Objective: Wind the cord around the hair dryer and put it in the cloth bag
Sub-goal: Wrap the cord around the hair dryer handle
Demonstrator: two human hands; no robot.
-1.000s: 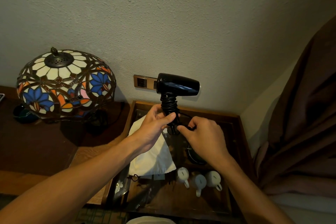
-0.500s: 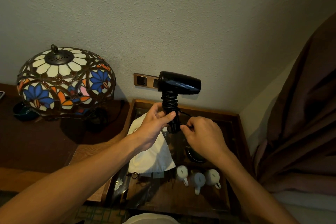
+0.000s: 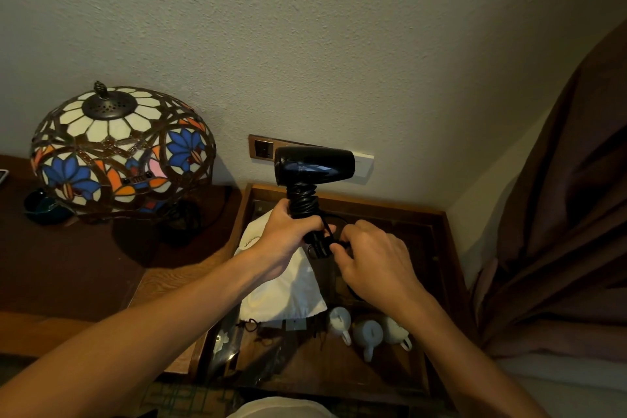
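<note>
The left hand (image 3: 288,234) keeps its fingers wrapped around the coiled handle to hold the hair dryer (image 3: 314,166) upright while the right hand (image 3: 369,258), at its three o'clock, pinches the cord (image 3: 302,202) end, apparently tucking it, above the cloth bag (image 3: 288,288) at six o'clock.

Hair dryer (image 3: 314,165): black plastic, glossy, highlights on the barrel. Cord (image 3: 302,202): black, smooth, slight sheen, looks rubbery. Cloth bag (image 3: 288,285): white fabric, matt, soft creases. Tray (image 3: 444,237): dark wood rim, semi-gloss; the floor reflects like glass. Mugs (image 3: 368,332): white ceramic, glazed. Lamp (image 3: 118,149): stained-glass shade, dark metal cap and seams. Wall (image 3: 305,44): rough textured plaster, matt. Curtain (image 3: 570,214): brown cloth, matt, heavy folds.
</note>
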